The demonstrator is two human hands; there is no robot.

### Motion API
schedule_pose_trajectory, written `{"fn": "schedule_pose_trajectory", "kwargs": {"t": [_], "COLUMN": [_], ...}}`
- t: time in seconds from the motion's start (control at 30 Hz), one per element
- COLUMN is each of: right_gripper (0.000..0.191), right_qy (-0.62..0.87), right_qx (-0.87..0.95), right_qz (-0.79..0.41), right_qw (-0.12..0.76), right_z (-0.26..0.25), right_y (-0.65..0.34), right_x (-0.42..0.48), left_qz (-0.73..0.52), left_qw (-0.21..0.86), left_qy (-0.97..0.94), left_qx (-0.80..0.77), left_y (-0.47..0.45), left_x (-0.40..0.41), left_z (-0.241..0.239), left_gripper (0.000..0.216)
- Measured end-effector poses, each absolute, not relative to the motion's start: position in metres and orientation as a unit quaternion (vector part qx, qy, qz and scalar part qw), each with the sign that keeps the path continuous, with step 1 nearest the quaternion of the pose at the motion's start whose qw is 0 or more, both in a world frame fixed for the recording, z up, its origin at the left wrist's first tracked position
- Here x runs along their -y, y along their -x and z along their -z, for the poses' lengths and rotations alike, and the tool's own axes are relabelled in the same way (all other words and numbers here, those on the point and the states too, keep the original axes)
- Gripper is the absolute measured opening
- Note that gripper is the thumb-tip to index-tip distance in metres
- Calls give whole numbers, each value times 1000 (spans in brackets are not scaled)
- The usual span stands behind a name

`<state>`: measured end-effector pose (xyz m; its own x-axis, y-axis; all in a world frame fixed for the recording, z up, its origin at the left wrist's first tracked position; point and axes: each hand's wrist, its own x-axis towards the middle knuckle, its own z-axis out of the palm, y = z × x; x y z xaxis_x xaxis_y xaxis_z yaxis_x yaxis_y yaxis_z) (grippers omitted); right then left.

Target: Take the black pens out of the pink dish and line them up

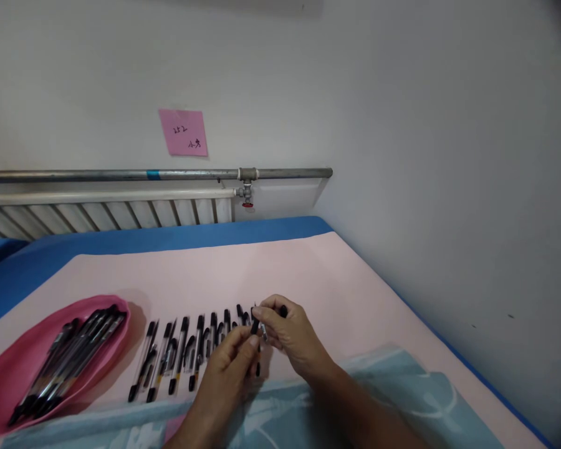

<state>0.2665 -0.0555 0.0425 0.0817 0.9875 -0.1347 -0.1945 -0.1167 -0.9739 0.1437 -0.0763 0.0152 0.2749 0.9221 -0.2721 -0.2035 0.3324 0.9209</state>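
White wall [402,93] fills the upper view; a pink note [183,131] is stuck on it above a steel pipe [121,175] and a white radiator [98,212]. Below, a blue sheet [121,240] lies along the far edge, with a pink cloth [355,293] spread over most of the surface. A pale blue patterned fabric [402,399] crosses the near edge, under both forearms. At left, a pink tray [9,374] holds a heap of black pens [70,358], packed close, tips toward the near left. Just right of the tray, a row of pens [182,352] lies side by side on the pink cloth, roughly parallel, running up to the hands. Left hand [229,374] and right hand [290,340] meet at the right end of the row, fingertips touching. Between them is one pen [255,325], held up off the cloth; both grips are closed on it in a fingertip pinch, left from below, right from above. Pen detail is blurred; whether the cap is on cannot be told.
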Motion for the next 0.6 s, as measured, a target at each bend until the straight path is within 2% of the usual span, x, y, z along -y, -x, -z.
{"fn": "schedule_pose_trajectory", "kwargs": {"t": [0.23,0.43,0.6], "right_gripper": [17,21,17], "right_qy": [447,480,445], "right_qx": [350,361,349], "right_qz": [-634,-587,-634], "right_qw": [524,543,528], "right_z": [-47,-43,-43], "right_y": [-265,-262,-263], "right_x": [57,58,58], "left_qz": [-383,-378,-378], "left_qw": [725,695,701], "left_qy": [-356,-402,-387], "left_qx": [-449,-461,-465], "left_y": [-145,-144,-144], "left_x": [79,78,75], "left_z": [-26,-29,-30], "left_gripper": [31,35,35]}}
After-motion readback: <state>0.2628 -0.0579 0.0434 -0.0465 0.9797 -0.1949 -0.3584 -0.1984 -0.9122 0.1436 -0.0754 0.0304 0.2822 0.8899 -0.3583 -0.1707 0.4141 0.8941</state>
